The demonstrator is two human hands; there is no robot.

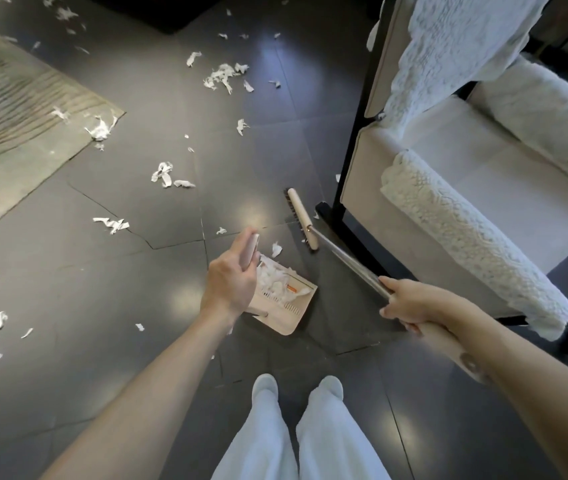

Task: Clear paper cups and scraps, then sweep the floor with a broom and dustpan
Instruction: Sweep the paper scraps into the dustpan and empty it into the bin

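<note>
Dark floor (137,271), scraps (224,75) mostly ahead-left of broom (305,220) head; left hand (230,282) grips dustpan (286,299) handle, dustpan part-full; right hand (410,303) grasps broom shaft, head just beyond dustpan, one scrap between.

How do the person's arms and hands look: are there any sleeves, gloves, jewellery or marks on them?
The left forearm and right forearm are bare, with no sleeves in view. The left hand and right hand wear no gloves, and I see no rings or watch. The right forearm carries a dark rounded mark, perhaps a tattoo.
</note>
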